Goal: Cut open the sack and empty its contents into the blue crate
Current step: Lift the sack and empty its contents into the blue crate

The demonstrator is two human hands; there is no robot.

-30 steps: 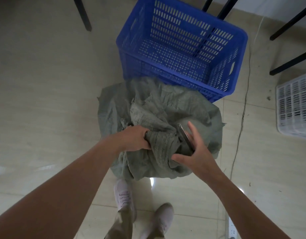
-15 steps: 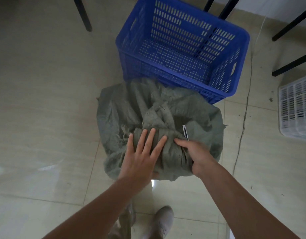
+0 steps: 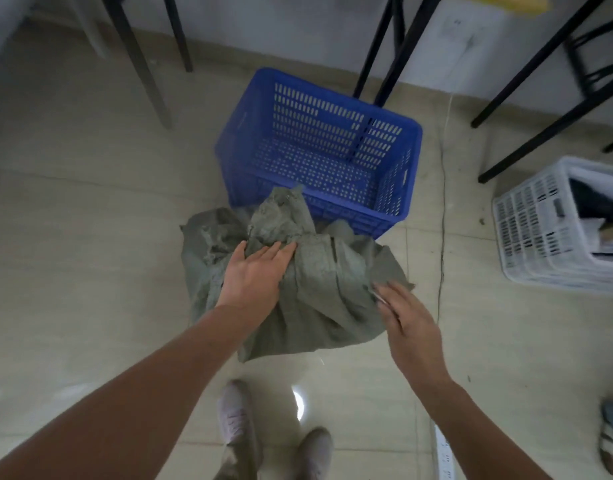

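Grey-green woven sack (image 3: pixel 326 289), crumpled with its top bunched, sits on the floor (image 3: pixel 90 271) against the crate's (image 3: pixel 343 209) near wall. Left hand (image 3: pixel 255 271) stays flat on top, grip wide. Right hand (image 3: pixel 409 320) has left the folds and is now at the sack's right edge; it is blurred, so its grip cannot be told.

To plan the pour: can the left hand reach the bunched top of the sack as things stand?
Likely yes: the left hand rests open on the sack, its fingers at the bunched top; nothing covers it.
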